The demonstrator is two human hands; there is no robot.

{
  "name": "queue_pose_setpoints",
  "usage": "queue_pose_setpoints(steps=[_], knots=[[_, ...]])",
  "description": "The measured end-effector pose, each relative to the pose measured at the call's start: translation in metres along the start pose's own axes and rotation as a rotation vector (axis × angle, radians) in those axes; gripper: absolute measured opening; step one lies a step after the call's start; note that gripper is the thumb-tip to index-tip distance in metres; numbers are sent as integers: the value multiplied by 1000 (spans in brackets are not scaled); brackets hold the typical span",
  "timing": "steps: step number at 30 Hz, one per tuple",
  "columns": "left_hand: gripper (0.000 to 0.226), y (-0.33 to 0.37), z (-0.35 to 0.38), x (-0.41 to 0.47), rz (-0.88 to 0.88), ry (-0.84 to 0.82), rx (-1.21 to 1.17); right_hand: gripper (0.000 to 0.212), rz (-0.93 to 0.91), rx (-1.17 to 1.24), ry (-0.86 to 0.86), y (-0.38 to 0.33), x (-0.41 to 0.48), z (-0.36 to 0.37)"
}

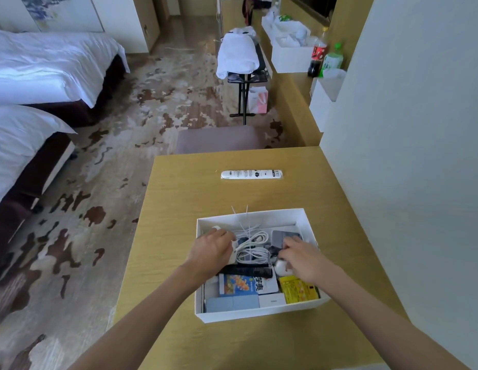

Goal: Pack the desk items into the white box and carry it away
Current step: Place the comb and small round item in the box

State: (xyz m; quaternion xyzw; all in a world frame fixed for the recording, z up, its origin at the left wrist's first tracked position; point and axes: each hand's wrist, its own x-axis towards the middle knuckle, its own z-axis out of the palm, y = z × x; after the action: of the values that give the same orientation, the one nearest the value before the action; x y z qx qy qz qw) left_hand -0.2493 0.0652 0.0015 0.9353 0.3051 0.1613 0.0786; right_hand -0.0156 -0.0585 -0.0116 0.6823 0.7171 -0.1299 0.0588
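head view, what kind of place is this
Probably a hotel room: two beds made up in white linen on the left, a folding luggage rack beyond the desk, and a built-in wooden desk bearing the white box.

Head-worn view, steeply down, close above white box (259, 313)

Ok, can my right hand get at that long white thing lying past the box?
Probably yes: the long white thing lies alone on bare desk beyond the white box, with nothing between it and the right hand.
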Motion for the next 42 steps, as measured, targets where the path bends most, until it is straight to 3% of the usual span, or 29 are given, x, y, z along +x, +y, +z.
queue_pose_setpoints(steps=[6, 11, 16, 19, 24, 28, 31, 34, 38, 40, 42], knots=[[19, 5, -2, 35, -252, 43, -149, 28, 4, 380, 253, 32, 13, -41], [21, -6, -4, 72, -504, 29, -224, 27, 26, 531, 265, 68, 39, -65], [20, -33, 8, 103, -565, -43, -262, 28, 63, 550, 179, 88, 94, -69], [21, -54, 25, 121, -540, -174, -334, 32, 119, 530, 114, 99, 136, -59], [21, -93, 55, 148, -322, -485, -368, 46, 261, 449, 74, 118, 210, -38], [21, -119, 77, 166, -238, -625, -396, 60, 331, 388, 30, 131, 263, -23], [20, -131, 93, 176, -213, -634, -407, 75, 348, 306, -98, 139, 289, -15], [23, -140, 107, 186, -224, -463, -341, 80, 320, 242, -162, 146, 301, -7], [24, -149, 110, 206, -195, -328, -261, 67, 270, 121, -19, 150, 299, 2], [21, -143, 108, 210, -91, -474, -308, 49, 294, 176, -17, 152, 295, 3], [25, -126, 109, 205, -32, -726, -356, 39, 327, 273, -61, 155, 287, 0]])
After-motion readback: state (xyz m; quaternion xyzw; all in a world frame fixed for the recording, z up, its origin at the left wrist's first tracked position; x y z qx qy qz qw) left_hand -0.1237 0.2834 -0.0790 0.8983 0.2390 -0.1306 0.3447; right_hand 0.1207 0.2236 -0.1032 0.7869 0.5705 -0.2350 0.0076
